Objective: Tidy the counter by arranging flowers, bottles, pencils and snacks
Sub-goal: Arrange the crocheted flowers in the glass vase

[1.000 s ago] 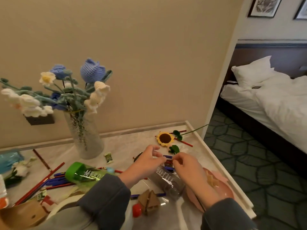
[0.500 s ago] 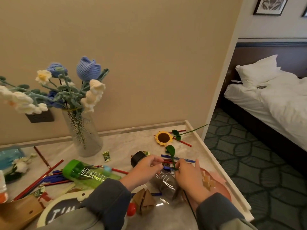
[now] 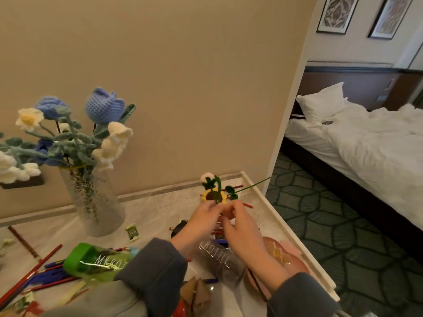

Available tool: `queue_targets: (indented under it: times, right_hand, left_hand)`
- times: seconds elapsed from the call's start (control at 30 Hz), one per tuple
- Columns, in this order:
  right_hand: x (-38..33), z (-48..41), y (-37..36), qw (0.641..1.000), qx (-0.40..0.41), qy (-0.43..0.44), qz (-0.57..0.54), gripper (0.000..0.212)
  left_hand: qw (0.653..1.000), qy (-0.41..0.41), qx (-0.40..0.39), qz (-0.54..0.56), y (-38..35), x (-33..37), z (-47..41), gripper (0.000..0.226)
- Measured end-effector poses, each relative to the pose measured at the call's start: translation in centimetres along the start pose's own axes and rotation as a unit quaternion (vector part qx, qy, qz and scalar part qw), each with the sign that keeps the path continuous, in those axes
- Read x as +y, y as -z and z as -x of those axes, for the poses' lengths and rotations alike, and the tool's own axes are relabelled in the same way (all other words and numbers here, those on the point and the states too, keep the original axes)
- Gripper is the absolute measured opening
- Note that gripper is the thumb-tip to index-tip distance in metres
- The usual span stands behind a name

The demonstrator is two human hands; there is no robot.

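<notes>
Flower tidying is under way at the lower middle of the frame, where both hands hold a small flower [image 3: 217, 187] up above the tabletop [image 3: 155, 209]. It has a bent green stem, dark green leaves and a pale bud at its top. The left hand [image 3: 202, 217] has its grip pinching the stem at its lower end between thumb and fingertips. The right hand [image 3: 241, 228] is curled in against it, its grip pinching the same stem just below; a thin dark line of stem shows under the right wrist. Both arms wear grey sleeves.

Just behind the held flower a sunflower [image 3: 223, 199] lies flat on the tabletop near the far right corner, its long green stem reaching past the edge. At the left of the frame a clear vase [image 3: 96, 202] stands upright, full of knitted blue and cream flowers. A small green snack packet [image 3: 132, 232] lies near its foot. A green bottle [image 3: 91, 260] lies on its side at the lower left, with red and blue pencils [image 3: 34, 274] scattered beside it. A clear bottle [image 3: 220, 261] lies on its side under the hands, touching a pink plate [image 3: 297, 267] at the lower right. A bed [image 3: 366, 152] with white linen fills the right of the frame.
</notes>
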State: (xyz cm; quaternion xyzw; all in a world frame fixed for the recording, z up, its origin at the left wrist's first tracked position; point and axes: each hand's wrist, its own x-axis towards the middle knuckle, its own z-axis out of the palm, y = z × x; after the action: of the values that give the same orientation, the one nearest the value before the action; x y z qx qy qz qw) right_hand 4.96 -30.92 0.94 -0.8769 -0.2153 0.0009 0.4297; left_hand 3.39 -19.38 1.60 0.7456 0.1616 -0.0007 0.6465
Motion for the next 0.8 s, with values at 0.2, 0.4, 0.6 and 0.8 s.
queue_targets:
  times: [0.2,0.4,0.6,0.8]
  right_hand:
    - [-0.2,-2.4,1.2,0.994,-0.077,-0.007,-0.076,0.019]
    - [1.0,-9.1,3.0,0.980,-0.154,0.005,-0.129,0.009]
    - [7.7,-17.3,2.8,0.986,-0.156,0.005,0.057,0.013]
    - [12.0,-21.0,0.2,0.938,-0.237,0.043,0.250,0.051]
  left_hand:
    - [0.985,-0.068,0.100,0.123,0.0,1.8,-2.2,0.020]
    - [0.975,-0.059,0.155,0.149,-0.1,3.6,-6.2,0.019]
    - [0.967,-0.017,0.161,0.198,0.0,3.7,-9.7,0.020]
    - [0.962,0.037,0.183,0.200,-0.2,2.9,-11.6,0.022]
